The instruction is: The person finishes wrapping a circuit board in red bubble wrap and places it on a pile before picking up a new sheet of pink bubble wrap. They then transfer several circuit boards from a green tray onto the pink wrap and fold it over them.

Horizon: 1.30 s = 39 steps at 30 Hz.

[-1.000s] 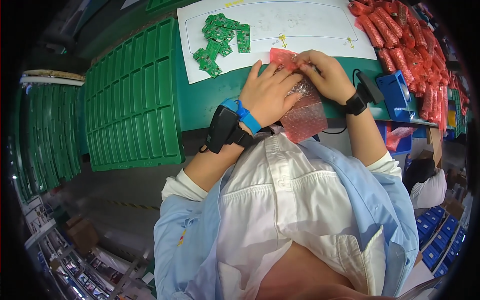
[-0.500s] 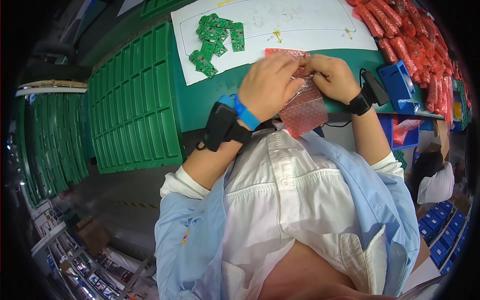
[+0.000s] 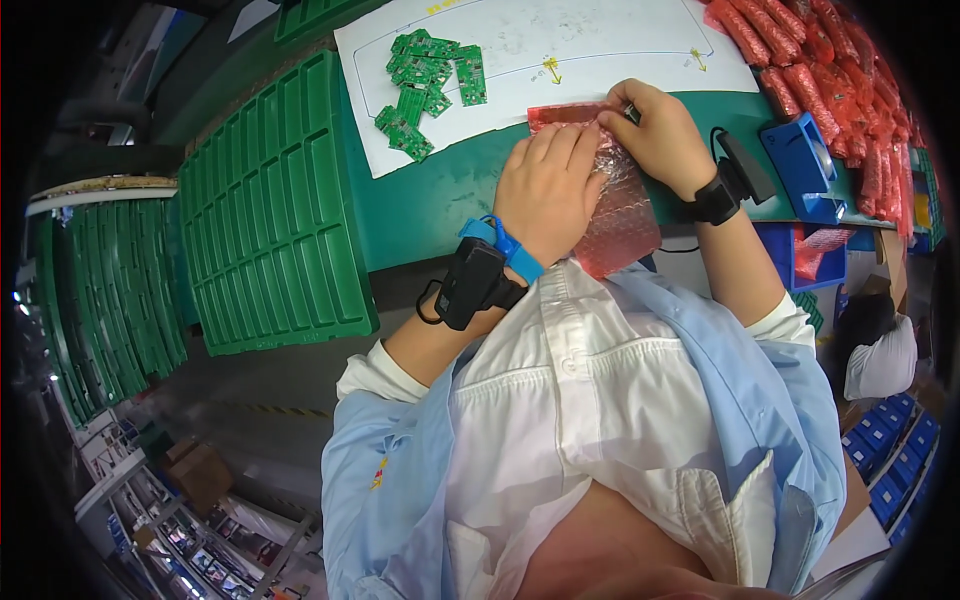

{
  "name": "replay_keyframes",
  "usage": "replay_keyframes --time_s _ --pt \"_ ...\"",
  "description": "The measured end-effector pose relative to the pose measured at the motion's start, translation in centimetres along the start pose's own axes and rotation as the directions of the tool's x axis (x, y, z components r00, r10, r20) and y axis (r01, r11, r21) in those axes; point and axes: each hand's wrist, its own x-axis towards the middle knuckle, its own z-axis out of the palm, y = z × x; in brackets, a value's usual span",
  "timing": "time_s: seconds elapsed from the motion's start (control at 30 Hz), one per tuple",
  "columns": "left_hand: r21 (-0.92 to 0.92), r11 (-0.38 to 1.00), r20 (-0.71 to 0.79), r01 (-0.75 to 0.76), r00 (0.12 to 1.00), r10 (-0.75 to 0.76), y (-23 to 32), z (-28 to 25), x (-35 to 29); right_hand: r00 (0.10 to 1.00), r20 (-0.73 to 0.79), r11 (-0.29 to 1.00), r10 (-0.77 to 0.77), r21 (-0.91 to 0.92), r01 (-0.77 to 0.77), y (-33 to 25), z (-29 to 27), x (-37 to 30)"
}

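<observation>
A red bubble wrap sheet (image 3: 622, 225) lies over the front edge of the green work surface, its lower end hanging toward my shirt. My left hand (image 3: 548, 190) rests flat on its left part, fingers stretched out and held side by side. At the sheet's upper right edge, my right hand (image 3: 655, 135) is closed, with thumb and forefinger pinching the film. Whether anything lies inside the wrap is hidden by the left hand and the shiny folds. Left of the hands, several green circuit boards (image 3: 425, 80) lie in a loose pile on a white sheet (image 3: 520, 60).
A green compartment tray (image 3: 270, 210) juts past the table's left edge. Red-wrapped bundles (image 3: 830, 80) are heaped at the far right, behind a blue tape dispenser (image 3: 800, 165). Below the table hangs a blue bin (image 3: 825, 262) with red wrap. Another person (image 3: 880, 355) is at the right.
My left hand has flattened onto the bubble wrap, moving slightly down and right. My right hand has shifted up to the wrap's upper edge, away from the left fingers.
</observation>
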Motion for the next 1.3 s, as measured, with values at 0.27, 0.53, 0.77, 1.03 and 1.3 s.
replay_keyframes --time_s 0.27,0.53,0.77,1.03,1.3 --pt "0.103 0.995 -0.042 0.013 0.999 -0.009 0.1 0.3 -0.3 0.973 -0.072 0.845 0.22 0.513 -0.154 0.5 -3.3 1.7" --pt "0.058 0.998 -0.031 -0.007 0.999 0.009 -0.2 0.4 -0.3 0.976 -0.04 0.955 0.215 0.217 -0.202 3.7 -3.2 0.9" --pt "0.065 0.998 -0.038 -0.004 0.999 0.007 -0.2 0.4 -0.2 0.97 -0.117 0.892 0.215 0.428 -0.146 3.3 -3.8 0.7" --pt "0.073 0.997 -0.051 0.004 0.999 -0.001 -0.2 0.4 -0.2 0.996 -0.088 0.77 0.032 0.637 0.032 -0.5 -3.2 2.2" --pt "0.05 0.999 -0.054 0.013 0.998 -0.011 -0.3 0.4 -0.3 0.945 0.093 0.869 -0.314 0.428 0.246 1.3 -0.4 0.8"
